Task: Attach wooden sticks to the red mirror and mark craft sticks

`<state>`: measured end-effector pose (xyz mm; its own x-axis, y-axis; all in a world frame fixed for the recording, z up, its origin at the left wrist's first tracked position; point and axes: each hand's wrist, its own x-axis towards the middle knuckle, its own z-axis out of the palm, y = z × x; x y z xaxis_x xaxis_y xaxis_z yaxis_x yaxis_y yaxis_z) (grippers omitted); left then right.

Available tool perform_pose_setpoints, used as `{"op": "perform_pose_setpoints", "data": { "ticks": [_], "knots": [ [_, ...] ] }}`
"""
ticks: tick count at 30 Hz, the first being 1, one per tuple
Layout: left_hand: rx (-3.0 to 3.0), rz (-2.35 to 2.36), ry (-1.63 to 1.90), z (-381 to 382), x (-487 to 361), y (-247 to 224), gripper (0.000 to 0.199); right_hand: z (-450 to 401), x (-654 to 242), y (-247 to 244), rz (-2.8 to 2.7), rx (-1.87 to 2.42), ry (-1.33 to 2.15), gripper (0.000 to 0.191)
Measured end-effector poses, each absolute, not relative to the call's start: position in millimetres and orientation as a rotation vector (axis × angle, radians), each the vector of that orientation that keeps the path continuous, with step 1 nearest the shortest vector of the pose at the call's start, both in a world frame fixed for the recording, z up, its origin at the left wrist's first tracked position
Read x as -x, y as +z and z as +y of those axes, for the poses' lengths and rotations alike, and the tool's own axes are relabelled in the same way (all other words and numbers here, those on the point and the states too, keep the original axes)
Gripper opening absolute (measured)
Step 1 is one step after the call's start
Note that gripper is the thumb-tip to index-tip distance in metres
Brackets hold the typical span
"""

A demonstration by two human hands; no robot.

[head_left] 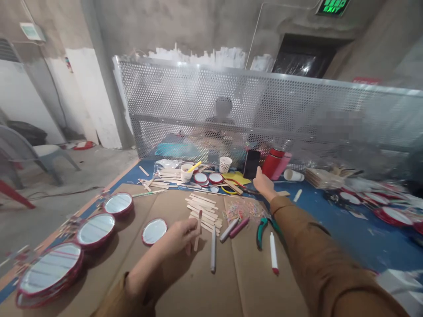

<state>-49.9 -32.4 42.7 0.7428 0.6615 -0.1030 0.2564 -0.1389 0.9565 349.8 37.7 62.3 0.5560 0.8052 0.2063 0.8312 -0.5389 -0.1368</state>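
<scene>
My left hand [181,235] is closed on a flat wooden craft stick [198,233] with a dark red tip, held upright above the cardboard. Beyond it lies a loose pile of plain craft sticks [203,209]. My right hand [263,184] reaches far forward, its index finger stretched out at the right edge of a black phone [251,164] that stands upright. Whether the fingertip touches the phone is unclear; the other fingers are partly hidden. A grey marker [213,253] lies near my left hand. Green-handled pliers [261,233] and a white marker [273,253] lie below my right forearm.
Round red-rimmed mirror-like pieces [49,268] line the left edge, and a smaller one [154,231] lies by my left wrist. Paper cups [225,164], a red bottle [272,162] and scissors stand or lie at the back, before a perforated metal screen [185,97].
</scene>
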Motion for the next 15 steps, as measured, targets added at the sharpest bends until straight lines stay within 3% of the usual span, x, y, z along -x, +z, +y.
{"op": "perform_pose_setpoints", "data": {
  "ticks": [15],
  "knots": [
    [-1.744,0.801,0.280,-29.8,52.3,39.4,0.024,65.4,-369.2,49.5,-1.515,2.627,-0.339,0.077]
  ]
}}
